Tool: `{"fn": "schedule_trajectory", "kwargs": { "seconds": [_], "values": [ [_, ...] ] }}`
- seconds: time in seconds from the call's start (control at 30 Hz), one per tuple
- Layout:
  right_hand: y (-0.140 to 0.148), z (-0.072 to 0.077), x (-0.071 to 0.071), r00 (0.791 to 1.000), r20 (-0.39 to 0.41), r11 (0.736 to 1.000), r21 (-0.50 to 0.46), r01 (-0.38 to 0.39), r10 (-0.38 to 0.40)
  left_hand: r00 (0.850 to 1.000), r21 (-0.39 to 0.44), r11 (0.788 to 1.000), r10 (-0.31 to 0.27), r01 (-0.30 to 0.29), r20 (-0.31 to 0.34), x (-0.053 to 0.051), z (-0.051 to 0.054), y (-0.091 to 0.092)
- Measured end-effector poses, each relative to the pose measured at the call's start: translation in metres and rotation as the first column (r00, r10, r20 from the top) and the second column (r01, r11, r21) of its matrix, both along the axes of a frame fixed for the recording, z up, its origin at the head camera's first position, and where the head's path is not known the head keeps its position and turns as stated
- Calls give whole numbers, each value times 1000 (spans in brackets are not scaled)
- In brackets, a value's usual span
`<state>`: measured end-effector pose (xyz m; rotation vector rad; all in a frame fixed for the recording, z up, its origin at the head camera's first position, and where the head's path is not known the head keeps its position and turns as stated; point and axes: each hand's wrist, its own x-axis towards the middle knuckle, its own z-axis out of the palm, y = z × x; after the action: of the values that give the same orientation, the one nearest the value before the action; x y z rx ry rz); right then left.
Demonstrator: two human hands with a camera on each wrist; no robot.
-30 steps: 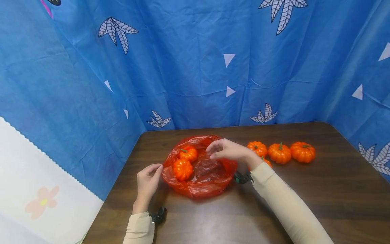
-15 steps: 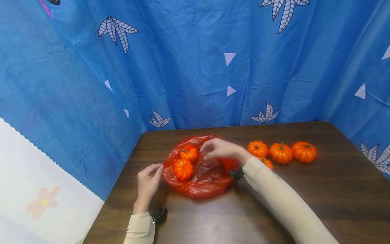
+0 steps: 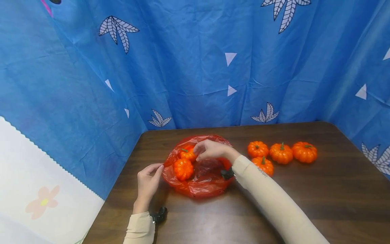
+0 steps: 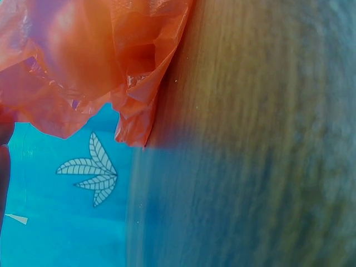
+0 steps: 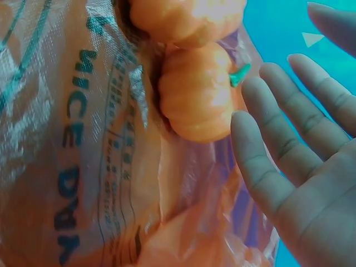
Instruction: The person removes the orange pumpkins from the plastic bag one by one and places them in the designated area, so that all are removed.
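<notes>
A red plastic bag lies spread on the table with its mouth up. Two small orange pumpkins, a front one and a back one, rest in its left part. The left hand pinches the bag's left rim between thumb and fingers; in the left wrist view the bag hangs in folds. Over the bag, the right hand has its fingertips beside the back pumpkin. The right wrist view shows this hand with fingers extended near the green-stemmed pumpkin, holding nothing.
Several orange pumpkins stand right of the bag: one at the far right, one beside it, others nearer the right forearm. The brown table meets a blue curtain behind. A white cloth is at the left.
The right hand has moved left over the bag, from its right part to beside the back pumpkin. The left hand has stayed at the rim.
</notes>
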<state>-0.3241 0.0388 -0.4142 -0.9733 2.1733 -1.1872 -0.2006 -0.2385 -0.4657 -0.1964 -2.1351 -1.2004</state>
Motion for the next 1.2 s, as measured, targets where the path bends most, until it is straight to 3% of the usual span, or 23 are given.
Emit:
{"fn": "schedule_trajectory", "kwargs": {
  "seconds": [0.63,0.9,1.2],
  "values": [
    [-26,-17,0,998,15,998,43,52,-53,1000,-7,1000,-10,10,4,-2,-1,-1],
    [-28,-26,3,996,76,996,82,38,-44,1000,2,1000,-6,5,18,14,27,16],
    [-27,-34,5,984,169,996,83,42,-55,999,12,1000,8,-8,34,14,25,17]
  ]
}}
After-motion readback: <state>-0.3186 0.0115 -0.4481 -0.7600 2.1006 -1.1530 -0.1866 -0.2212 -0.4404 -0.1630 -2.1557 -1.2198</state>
